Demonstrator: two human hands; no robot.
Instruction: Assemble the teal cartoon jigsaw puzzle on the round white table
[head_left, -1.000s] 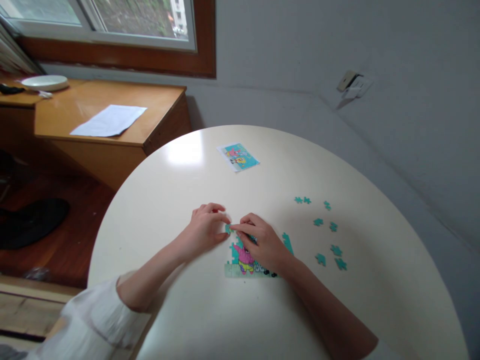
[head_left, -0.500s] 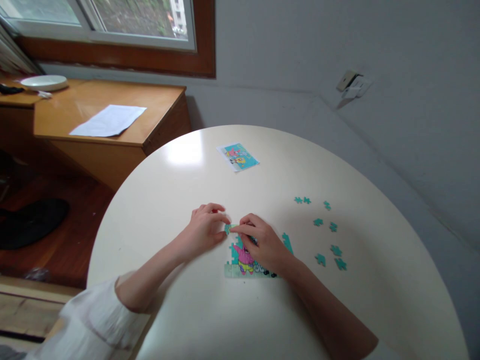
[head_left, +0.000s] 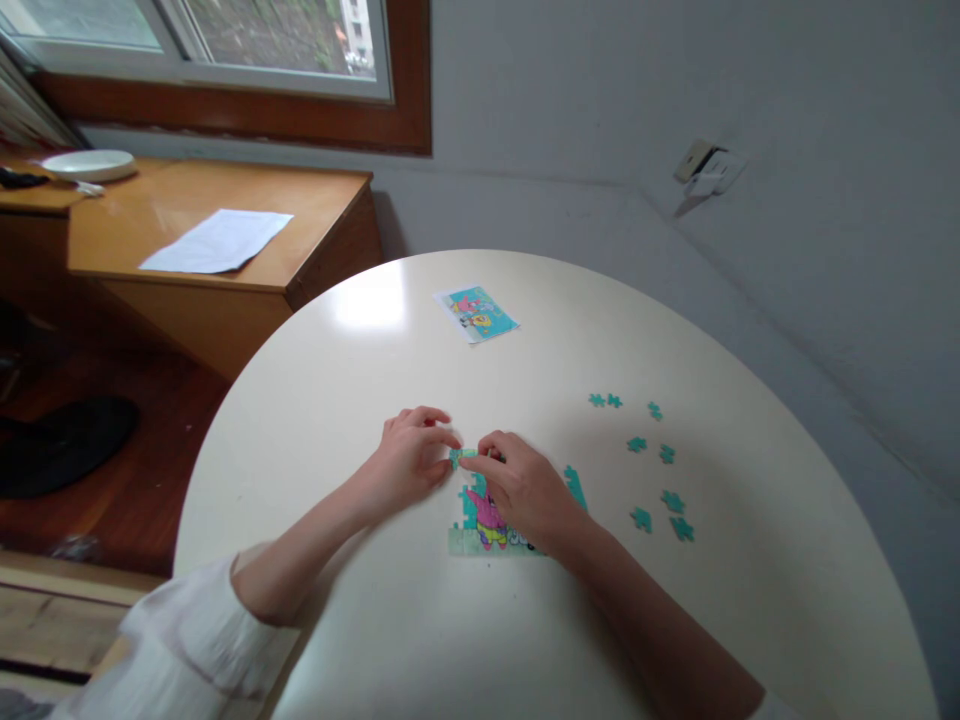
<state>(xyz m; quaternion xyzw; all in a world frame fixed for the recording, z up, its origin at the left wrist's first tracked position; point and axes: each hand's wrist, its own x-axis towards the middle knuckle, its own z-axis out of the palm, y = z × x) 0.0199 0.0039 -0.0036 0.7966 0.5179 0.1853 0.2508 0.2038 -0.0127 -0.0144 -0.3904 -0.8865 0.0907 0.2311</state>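
A partly joined jigsaw puzzle [head_left: 491, 515] with a pink cartoon figure lies on the white round table, mostly beneath my right hand. My left hand [head_left: 412, 455] is at its upper left corner, thumb and forefinger closed about a small green puzzle piece [head_left: 454, 457]. From the other side my right hand [head_left: 532, 490] reaches across the puzzle. Its thumb touches the top row beside that piece, and its bent forefinger is at the upper edge. The right palm covers the puzzle's middle. A teal section [head_left: 574, 487] shows to the right of that hand.
Several loose teal pieces [head_left: 667, 454] lie on the right of the table [head_left: 337, 370]. A picture card [head_left: 478, 313] with the cartoon print rests farther back. Beyond the table's left edge stands a wooden desk [head_left: 322, 210] with a paper sheet [head_left: 219, 241] and a white plate [head_left: 90, 165].
My right hand has shifted slightly, its fingers drawn in and its wrist a little lower over the puzzle's lower right. My left hand stays at the corner piece.
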